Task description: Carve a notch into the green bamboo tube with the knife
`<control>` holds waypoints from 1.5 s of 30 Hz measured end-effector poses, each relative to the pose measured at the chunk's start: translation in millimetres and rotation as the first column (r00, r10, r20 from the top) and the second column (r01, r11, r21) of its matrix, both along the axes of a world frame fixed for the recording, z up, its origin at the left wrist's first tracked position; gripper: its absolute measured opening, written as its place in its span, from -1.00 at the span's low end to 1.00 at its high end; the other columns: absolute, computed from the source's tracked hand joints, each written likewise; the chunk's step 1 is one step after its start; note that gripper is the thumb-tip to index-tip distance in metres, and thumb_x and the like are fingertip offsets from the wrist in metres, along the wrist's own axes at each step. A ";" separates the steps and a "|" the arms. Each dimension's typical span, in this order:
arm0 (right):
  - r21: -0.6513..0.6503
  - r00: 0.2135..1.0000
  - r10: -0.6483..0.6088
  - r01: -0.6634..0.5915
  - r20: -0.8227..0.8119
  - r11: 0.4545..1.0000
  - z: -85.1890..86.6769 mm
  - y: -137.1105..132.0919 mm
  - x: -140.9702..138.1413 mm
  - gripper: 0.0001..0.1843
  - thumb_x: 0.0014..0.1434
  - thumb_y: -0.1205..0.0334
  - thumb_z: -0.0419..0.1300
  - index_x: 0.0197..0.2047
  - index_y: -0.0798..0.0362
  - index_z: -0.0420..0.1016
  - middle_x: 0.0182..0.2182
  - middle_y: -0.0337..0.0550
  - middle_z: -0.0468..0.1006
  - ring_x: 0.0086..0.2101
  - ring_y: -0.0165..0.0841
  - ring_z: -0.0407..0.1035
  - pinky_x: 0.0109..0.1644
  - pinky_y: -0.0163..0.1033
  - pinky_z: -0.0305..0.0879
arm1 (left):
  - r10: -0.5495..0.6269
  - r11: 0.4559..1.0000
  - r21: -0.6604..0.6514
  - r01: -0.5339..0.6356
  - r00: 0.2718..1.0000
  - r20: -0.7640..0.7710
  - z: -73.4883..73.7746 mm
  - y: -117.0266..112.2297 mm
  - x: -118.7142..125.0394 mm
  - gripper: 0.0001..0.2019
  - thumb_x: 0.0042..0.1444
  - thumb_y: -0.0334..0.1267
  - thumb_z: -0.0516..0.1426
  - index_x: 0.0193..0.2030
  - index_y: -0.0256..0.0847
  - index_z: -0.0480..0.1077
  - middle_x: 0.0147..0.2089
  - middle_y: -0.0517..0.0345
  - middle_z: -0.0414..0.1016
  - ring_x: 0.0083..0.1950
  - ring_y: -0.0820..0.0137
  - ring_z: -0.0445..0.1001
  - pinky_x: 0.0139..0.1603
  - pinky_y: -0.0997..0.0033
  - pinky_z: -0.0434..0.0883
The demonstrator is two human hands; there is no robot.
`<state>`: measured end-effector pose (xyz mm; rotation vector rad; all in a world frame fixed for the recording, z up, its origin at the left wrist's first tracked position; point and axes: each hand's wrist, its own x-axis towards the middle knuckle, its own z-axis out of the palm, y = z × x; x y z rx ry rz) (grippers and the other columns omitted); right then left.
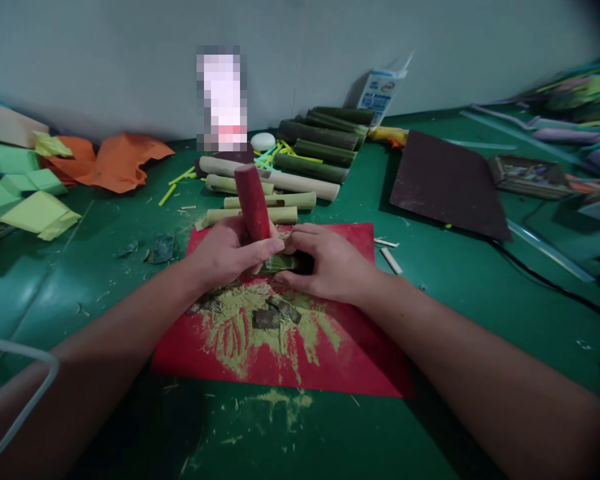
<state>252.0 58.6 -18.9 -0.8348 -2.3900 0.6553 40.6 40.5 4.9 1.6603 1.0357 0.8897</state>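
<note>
My left hand [225,250] is closed around a tool with a thick red handle [253,197], which stands almost upright, leaning slightly left. The tool's working end is hidden behind my fingers. Close against it, my right hand [327,263] grips a short piece of green bamboo [283,264], its fingers curled over the far side and its thumb at the near side. Both hands are above a red sheet [360,360]. Pale green bamboo dust [245,353] and fibres are strewn over the sheet, along with dark bamboo chips [267,319].
Cut bamboo tubes [325,135], some green and some peeled pale, lie behind the sheet. A dark brown board [445,183] and a black cable [545,267] are at right. Folded green papers [17,167] and an orange sheet [115,160] lie left. A blurred-out screen [223,97] stands at back.
</note>
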 end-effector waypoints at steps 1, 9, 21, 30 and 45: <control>0.006 1.000 -0.004 0.004 0.006 1.000 -0.1 -0.2 0.0 -0.74 0.09 0.15 0.37 -0.34 0.02 0.35 -0.37 -0.20 0.41 -0.31 -0.30 0.29 -0.23 -0.22 0.16 | -0.007 1.000 -0.013 0.007 1.000 -0.009 0.9 0.3 0.2 -0.79 0.18 -0.12 0.27 -0.34 -0.23 0.48 -0.62 0.31 0.38 -0.63 0.55 0.32 -0.62 0.61 0.29; 0.034 0.999 -0.014 0.012 0.052 0.999 -0.7 1.6 -0.4 -0.75 0.06 0.17 0.40 -0.32 0.04 0.40 -0.34 -0.16 0.43 -0.27 -0.28 0.31 -0.21 -0.20 0.19 | 0.126 0.988 -0.078 -0.130 0.990 -0.058 3.5 -1.2 5.1 -0.75 0.17 -0.08 0.26 -0.34 -0.23 0.45 -0.63 0.31 0.40 -0.75 0.60 0.18 -0.76 0.60 0.11; -0.021 0.999 -0.001 0.002 0.039 1.000 1.9 2.4 2.2 -0.76 0.08 0.14 0.39 -0.28 0.05 0.44 -0.33 -0.15 0.45 -0.26 -0.26 0.35 -0.20 -0.19 0.24 | 0.071 0.990 -0.121 -0.067 0.997 0.029 10.9 2.6 6.3 -0.66 0.05 0.01 0.31 -0.41 -0.22 0.38 -0.65 0.30 0.36 -0.70 0.59 0.22 -0.71 0.60 0.11; 0.015 0.999 0.028 -0.028 0.016 0.999 1.3 2.8 3.5 -0.78 0.09 0.15 0.38 -0.29 0.03 0.44 -0.29 -0.13 0.49 -0.23 -0.25 0.37 -0.18 -0.17 0.25 | -0.001 0.985 -0.173 0.008 0.999 0.043 7.4 4.1 4.6 -0.66 0.13 0.03 0.30 -0.37 -0.23 0.41 -0.60 0.29 0.34 -0.65 0.58 0.25 -0.68 0.59 0.16; 0.116 0.998 0.044 -0.048 0.036 0.992 -1.6 2.2 2.6 -0.82 0.11 0.19 0.35 -0.31 0.03 0.43 -0.35 -0.15 0.43 -0.26 -0.26 0.30 -0.22 -0.18 0.18 | 0.020 0.990 -0.136 -0.028 0.998 -0.063 6.1 1.2 2.1 -0.76 0.17 -0.07 0.26 -0.31 -0.22 0.45 -0.61 0.30 0.38 -0.61 0.53 0.32 -0.61 0.58 0.24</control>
